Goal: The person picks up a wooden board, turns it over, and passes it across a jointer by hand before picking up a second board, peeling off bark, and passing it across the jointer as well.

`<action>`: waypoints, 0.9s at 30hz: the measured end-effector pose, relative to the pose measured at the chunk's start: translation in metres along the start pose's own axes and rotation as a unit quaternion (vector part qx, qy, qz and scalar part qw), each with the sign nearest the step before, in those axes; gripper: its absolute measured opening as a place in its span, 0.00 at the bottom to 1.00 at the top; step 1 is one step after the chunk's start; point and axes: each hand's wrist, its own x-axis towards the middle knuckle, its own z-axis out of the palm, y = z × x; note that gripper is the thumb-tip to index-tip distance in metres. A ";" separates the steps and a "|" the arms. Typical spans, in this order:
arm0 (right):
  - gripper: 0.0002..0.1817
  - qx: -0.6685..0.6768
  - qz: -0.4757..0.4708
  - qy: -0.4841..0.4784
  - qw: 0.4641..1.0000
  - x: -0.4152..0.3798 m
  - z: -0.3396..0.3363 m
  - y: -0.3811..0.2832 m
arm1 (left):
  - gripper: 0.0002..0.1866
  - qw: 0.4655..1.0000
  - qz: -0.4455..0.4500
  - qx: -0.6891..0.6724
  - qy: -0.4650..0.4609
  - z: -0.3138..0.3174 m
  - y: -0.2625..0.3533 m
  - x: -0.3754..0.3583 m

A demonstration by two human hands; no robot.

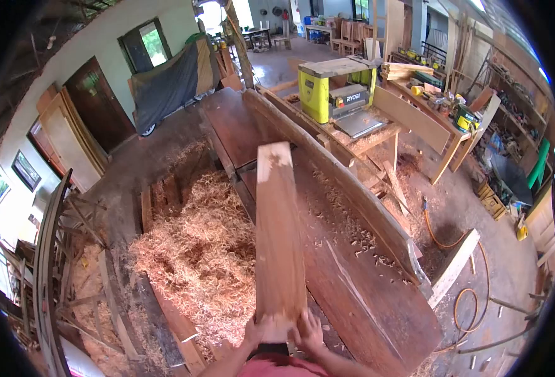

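Observation:
A long wooden board (279,239) stretches away from my body, its far end pale and roughly marked. My left hand (261,330) grips the near end at its left edge, fingers wrapped round it. On the opposite edge, my right hand (308,331) is closed round the same end, close to my waist. Below and to the right, the board overlaps a dark wooden workbench top (378,308) dusted with shavings. A big heap of curly wood shavings (195,251) lies to the left of the board.
A raised timber rail (346,182) runs along the bench. Beyond it stands a green RYOBI planer (337,94). An orange hose (476,308) coils on the floor at right. Timber lengths (48,270) lean at left, and a tarp-covered object (174,85) stands by the wall.

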 end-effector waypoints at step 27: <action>0.32 0.052 0.047 0.133 0.989 0.066 0.016 0.019 | 0.31 0.997 -0.031 -0.071 0.011 0.016 0.015 0.082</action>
